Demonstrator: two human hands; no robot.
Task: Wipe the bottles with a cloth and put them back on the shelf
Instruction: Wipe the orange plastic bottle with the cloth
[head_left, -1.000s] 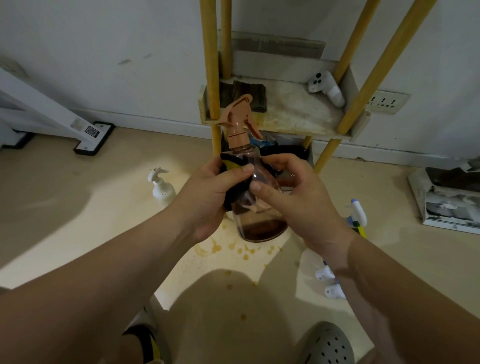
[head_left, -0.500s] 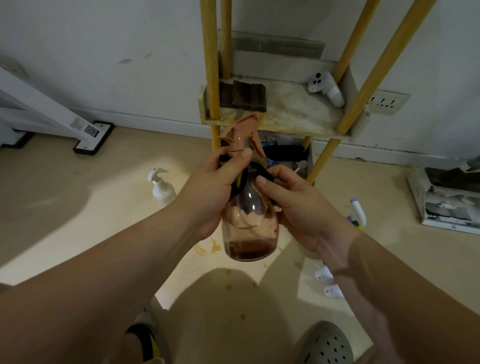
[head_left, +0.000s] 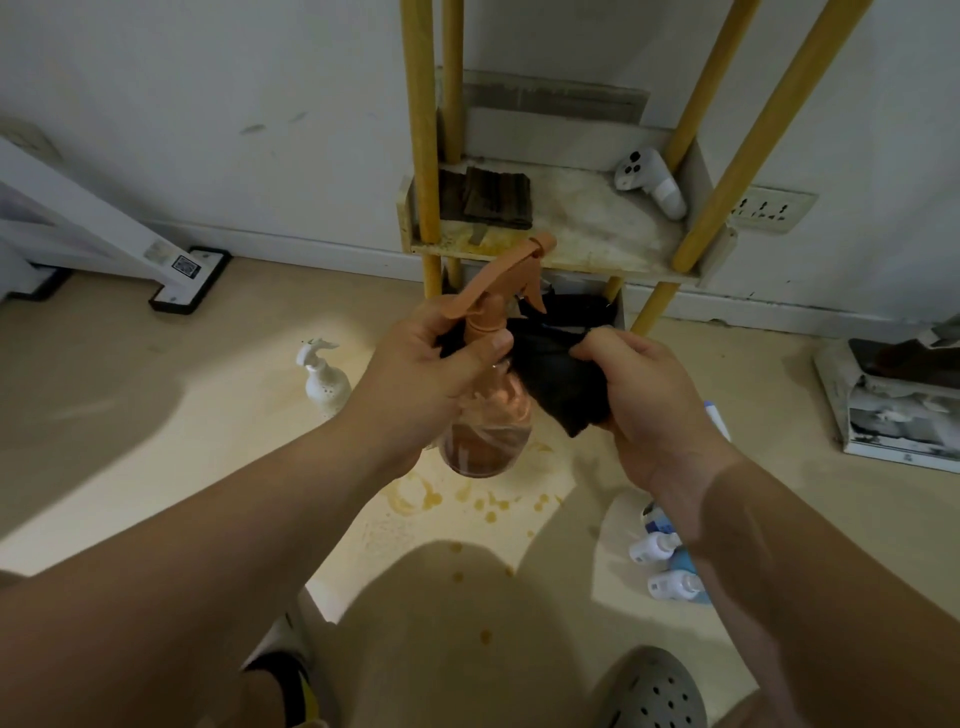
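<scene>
Left hand (head_left: 431, 374): raised, fingers curled round the neck of the spray bottle (head_left: 485, 421), thumb lying across its front.
Right hand (head_left: 654, 400): level with the left hand, just beside its fingers, pinching a bunched black cloth (head_left: 558, 379) against the palm.
Forearms: both bare, stretched forward, converging toward the fingers.

The spray bottle (head_left: 485, 415) is translucent pinkish-orange, its liquid probably brown; the cloth (head_left: 558, 379) black; the shelf (head_left: 597, 244) stained cream with yellow poles (head_left: 423, 130).

One head-worn camera looks forward and down, seemingly from standing height, toward the shelf (head_left: 597, 228) and floor (head_left: 208, 415).
</scene>
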